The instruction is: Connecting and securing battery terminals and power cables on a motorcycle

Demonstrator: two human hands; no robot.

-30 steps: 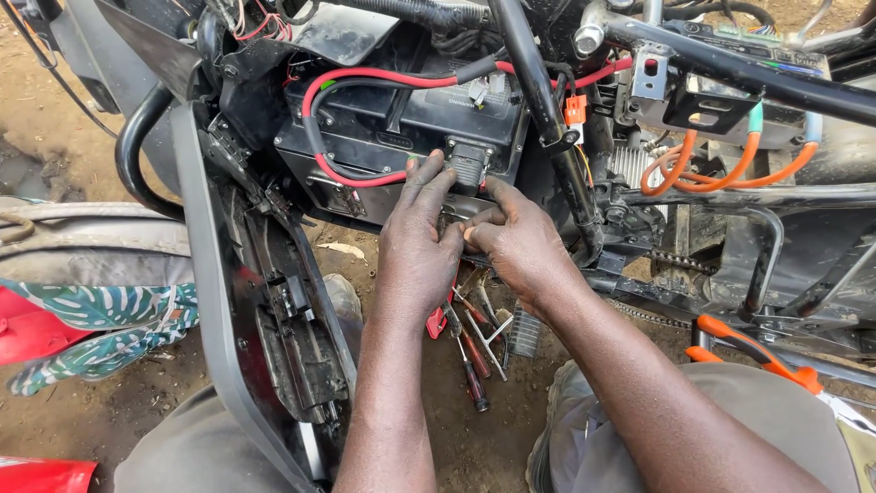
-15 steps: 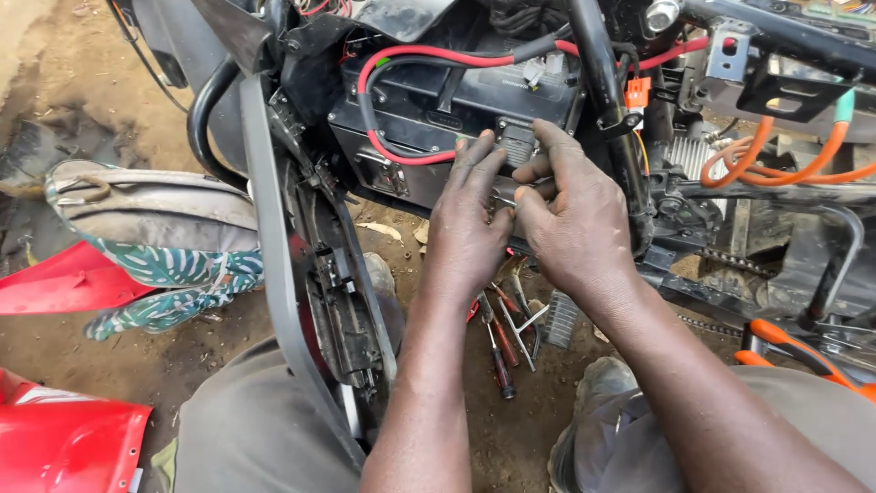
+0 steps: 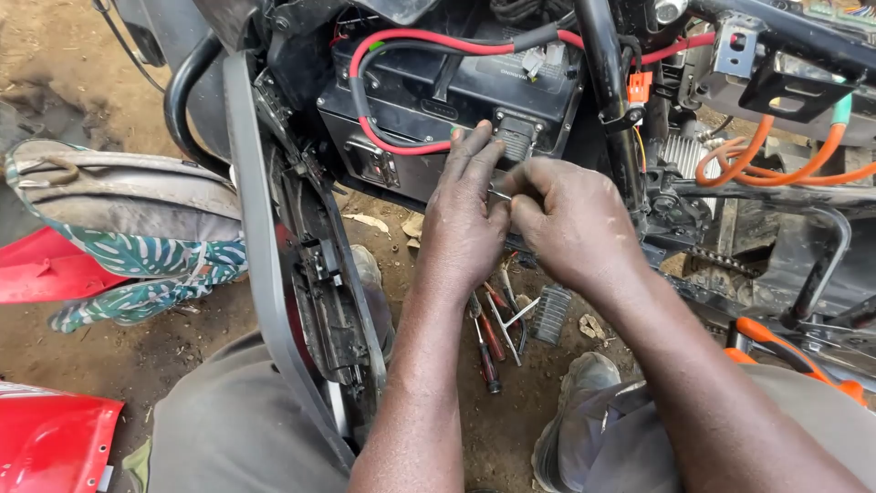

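Observation:
A black battery box (image 3: 438,100) sits in the frame of a stripped motorbike, with a red cable (image 3: 401,41) looping over it. My left hand (image 3: 465,219) rests against the box's front face, fingers pointing up at a black connector (image 3: 516,137). My right hand (image 3: 566,219) is closed around a small thin metal tool (image 3: 498,194) just below that connector. The tool's tip is hidden between my two hands, which touch each other.
Screwdrivers and small tools (image 3: 493,329) lie on the dirt under my arms. Orange cables (image 3: 757,155) hang at the right, orange-handled pliers (image 3: 776,342) near my right knee. A patterned cloth bag (image 3: 128,228) and red panels (image 3: 46,438) lie at left. A black frame tube (image 3: 607,110) runs beside my right hand.
The view has shifted left and closer. My hands have dropped slightly from the connector, and the thin metal tool now shows in my right hand.

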